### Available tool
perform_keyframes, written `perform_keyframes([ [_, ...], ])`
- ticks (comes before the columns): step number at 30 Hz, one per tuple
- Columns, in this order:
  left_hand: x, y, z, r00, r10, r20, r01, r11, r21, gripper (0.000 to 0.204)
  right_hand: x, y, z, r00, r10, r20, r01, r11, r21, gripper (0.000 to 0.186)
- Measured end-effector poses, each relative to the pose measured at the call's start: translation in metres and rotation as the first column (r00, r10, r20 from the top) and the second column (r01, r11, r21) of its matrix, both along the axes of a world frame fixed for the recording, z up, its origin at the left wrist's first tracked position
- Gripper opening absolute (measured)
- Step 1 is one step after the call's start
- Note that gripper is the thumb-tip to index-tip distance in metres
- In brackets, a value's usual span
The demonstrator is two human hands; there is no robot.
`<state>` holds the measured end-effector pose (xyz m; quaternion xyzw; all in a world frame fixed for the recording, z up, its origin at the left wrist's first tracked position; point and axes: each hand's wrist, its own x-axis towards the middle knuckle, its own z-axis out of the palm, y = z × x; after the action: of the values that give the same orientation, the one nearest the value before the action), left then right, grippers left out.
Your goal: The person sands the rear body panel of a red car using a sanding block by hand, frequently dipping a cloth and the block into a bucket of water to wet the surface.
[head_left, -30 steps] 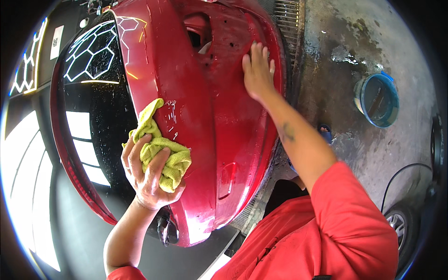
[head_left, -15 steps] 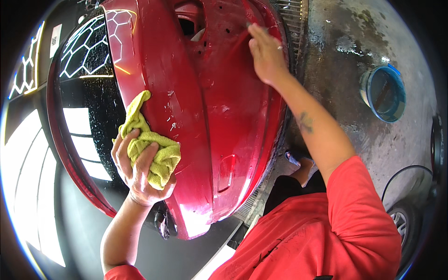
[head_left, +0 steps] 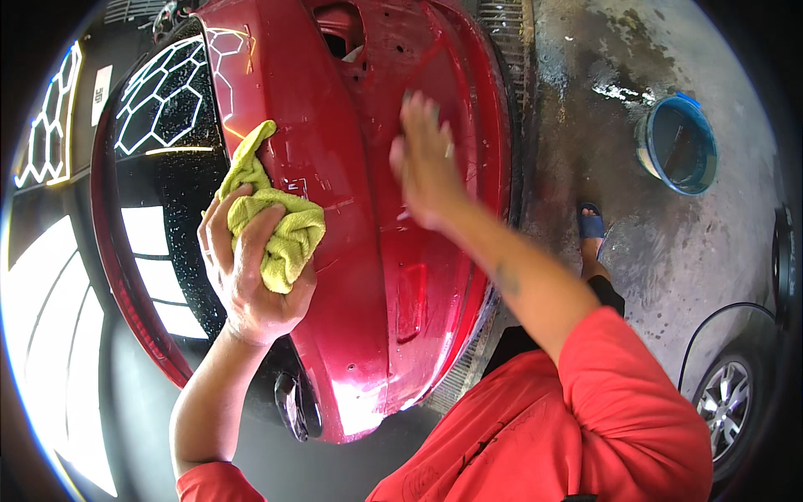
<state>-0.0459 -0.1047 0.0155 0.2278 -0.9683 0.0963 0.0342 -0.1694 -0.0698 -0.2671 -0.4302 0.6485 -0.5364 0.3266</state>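
A crumpled yellow-green cloth (head_left: pixel 293 238) is gripped in my left hand (head_left: pixel 249 305), its fingers wrapped around the folds and one twisted end sticking up. That hand is over the edge of the wet red car body (head_left: pixel 335 318), beside the dark rear window (head_left: pixel 171 209). My right hand (head_left: pixel 431 171) is held flat with fingers stretched out over the red body's middle, below the lamp opening (head_left: pixel 339 38). It is blurred and has a ring on one finger. Whether its palm touches the paint, I cannot tell.
On the wet concrete floor (head_left: pixel 602 125) to the right stands a blue bucket (head_left: pixel 711 159) with dark water. A floor grate (head_left: pixel 502 50) runs alongside the car. My sandalled foot (head_left: pixel 591 226) is near it. A wheel (head_left: pixel 726 402) and a black hose (head_left: pixel 711 314) are at the lower right.
My right hand has moved left and nearer across the red body. My left hand, still holding the cloth, sits slightly higher in the picture. A sandalled foot now shows farther right.
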Motion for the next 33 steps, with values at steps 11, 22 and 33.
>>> perform_keyframes([
  [11,-0.002,-0.003,-0.012,0.997,-0.040,-0.066,0.040,0.999,-0.004,0.055,0.060,0.038,0.011,0.994,-0.060,-0.089,0.048,0.990,-0.134,0.073],
  [22,-0.004,-0.005,-0.016,0.999,0.025,-0.039,-0.025,1.000,-0.012,0.045,0.043,0.031,0.006,0.985,-0.077,-0.152,0.038,0.970,-0.242,0.068],
  [33,-0.020,-0.004,-0.018,0.994,-0.071,-0.088,0.071,0.997,-0.007,0.046,-0.101,-0.072,-0.081,0.995,-0.099,-0.011,0.099,0.995,0.007,0.066],
])
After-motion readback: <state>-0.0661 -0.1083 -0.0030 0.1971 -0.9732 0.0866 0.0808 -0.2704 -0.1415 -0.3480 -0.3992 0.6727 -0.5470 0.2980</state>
